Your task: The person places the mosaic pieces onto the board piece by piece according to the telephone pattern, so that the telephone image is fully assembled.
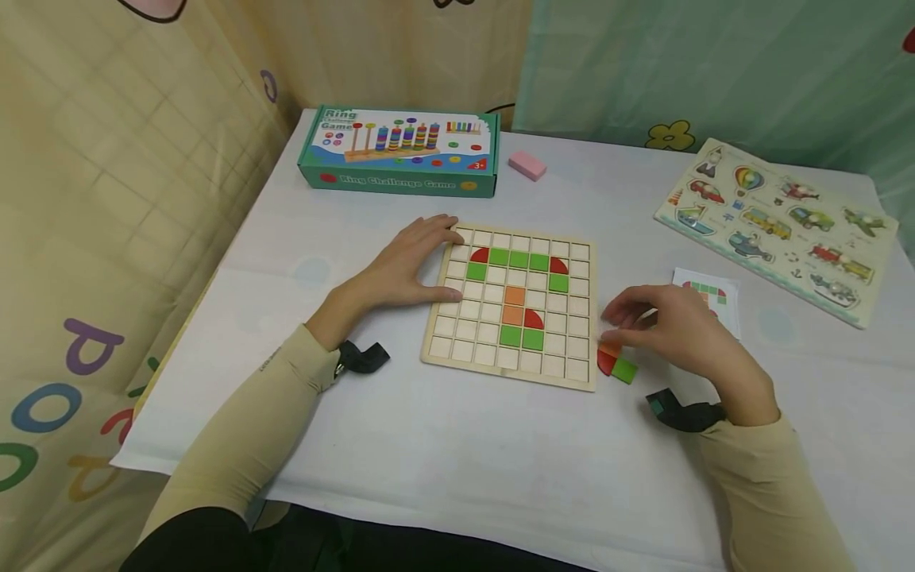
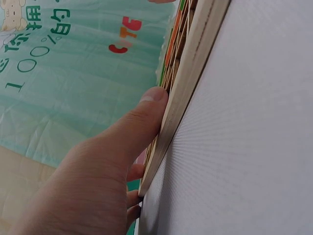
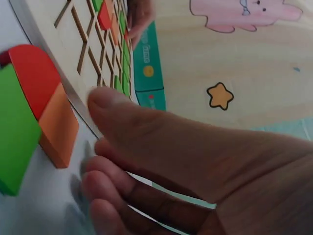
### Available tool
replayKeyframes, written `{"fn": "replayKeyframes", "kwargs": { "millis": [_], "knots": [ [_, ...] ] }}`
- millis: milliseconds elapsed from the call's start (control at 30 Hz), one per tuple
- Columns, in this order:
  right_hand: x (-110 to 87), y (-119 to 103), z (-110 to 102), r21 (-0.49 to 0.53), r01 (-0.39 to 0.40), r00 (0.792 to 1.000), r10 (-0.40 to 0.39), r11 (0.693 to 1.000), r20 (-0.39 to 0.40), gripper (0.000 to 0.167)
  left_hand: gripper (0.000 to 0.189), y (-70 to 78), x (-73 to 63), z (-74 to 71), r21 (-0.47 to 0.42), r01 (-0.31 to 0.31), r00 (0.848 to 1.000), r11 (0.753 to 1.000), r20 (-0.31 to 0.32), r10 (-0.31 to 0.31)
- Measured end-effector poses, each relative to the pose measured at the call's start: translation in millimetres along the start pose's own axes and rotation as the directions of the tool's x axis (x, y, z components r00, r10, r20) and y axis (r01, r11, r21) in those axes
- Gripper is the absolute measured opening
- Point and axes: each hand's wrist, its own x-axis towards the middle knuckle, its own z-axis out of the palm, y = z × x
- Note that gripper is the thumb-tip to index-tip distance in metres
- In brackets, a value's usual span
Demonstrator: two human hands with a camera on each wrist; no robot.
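Nearest the camera, two tan sleeves [image 1: 246,425] reaching in over a white-covered counter [image 1: 400,461], with black straps [image 1: 364,357] at the wrists. At centre, lying flat, a wooden grid board [image 1: 465,349], nearly square, so no clear long axis; turned slightly clockwise, near edge running lower toward the right. Set into it, green and orange squares and red quarter-circles. Left hand [image 1: 407,266] spread along its left edge, thumb and fingers apart, touching the far-left corner. Right hand [image 1: 668,322] just right of the board, thumb and curved fingers apart. Below its fingertips, partly covered, a loose orange square [image 1: 610,349], clustered with a red quarter-circle [image 1: 605,364] and a green square [image 1: 624,370]. Partly hidden behind that hand, a pattern card [image 1: 727,314]. Farther back, a Ring Challenge Game box [image 1: 400,151] lying lengthwise across, a pink block [image 1: 527,165] beside it, and a slanted vehicle puzzle board [image 1: 779,230] at right.
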Motion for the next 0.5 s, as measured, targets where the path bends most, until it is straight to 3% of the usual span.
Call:
{"fn": "replayKeyframes", "kwargs": {
  "millis": [200, 500],
  "knots": [
    [-2.1, 1.0, 0.2, -0.021, -0.043, 0.993, 0.045, 0.999, 0.113, 0.043, 0.081, 0.7, 0.0, -0.5, -0.001, 0.001, 1.0, 1.0, 0.001, -0.001],
    [1.0, -2.7, 4.0, -0.019, -0.036, 0.99, 0.038, 0.999, 0.136, 0.036, 0.081, -0.6, -0.2, 0.2, 0.0, 0.001, 1.0, 1.0, 0.001, -0.001]
  ]
}}
